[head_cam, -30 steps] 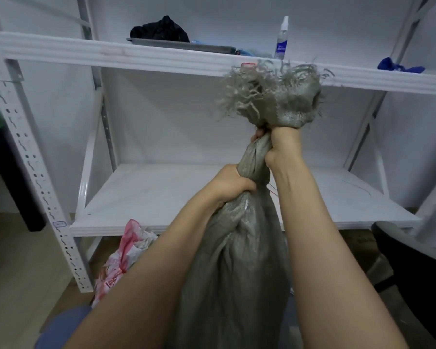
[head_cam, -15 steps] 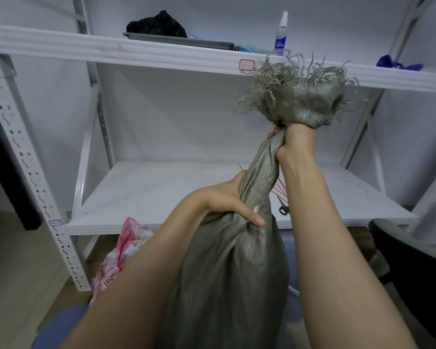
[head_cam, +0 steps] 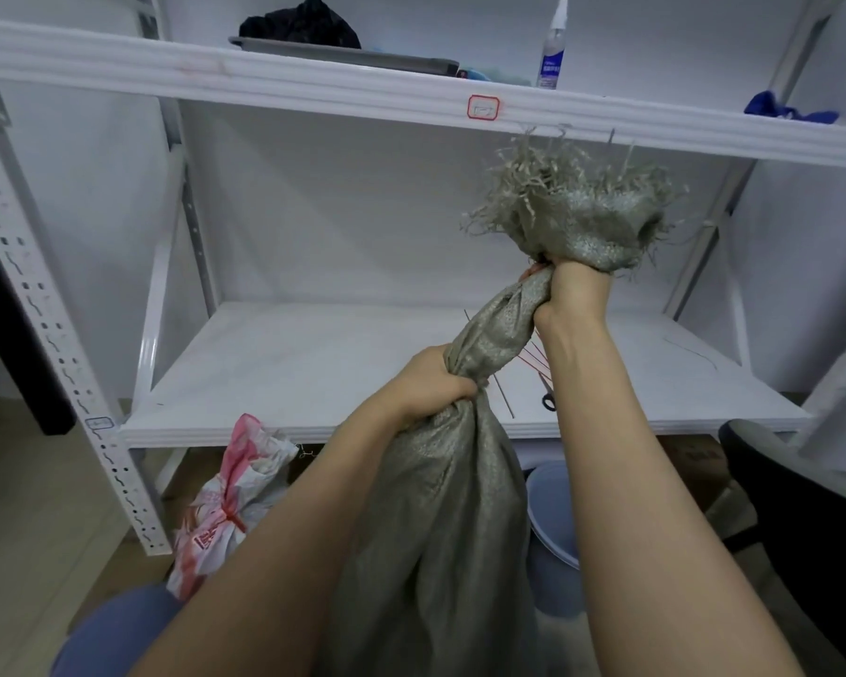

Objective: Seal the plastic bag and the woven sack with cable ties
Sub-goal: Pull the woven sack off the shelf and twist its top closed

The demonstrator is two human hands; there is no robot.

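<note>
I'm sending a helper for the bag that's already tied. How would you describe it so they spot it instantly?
Find the white shelving rack; on the floor by its front left upright sits the plastic bag. It is crumpled white with pink-red print and a red tie round its neck, unlike the grey woven sack beside it.
</note>
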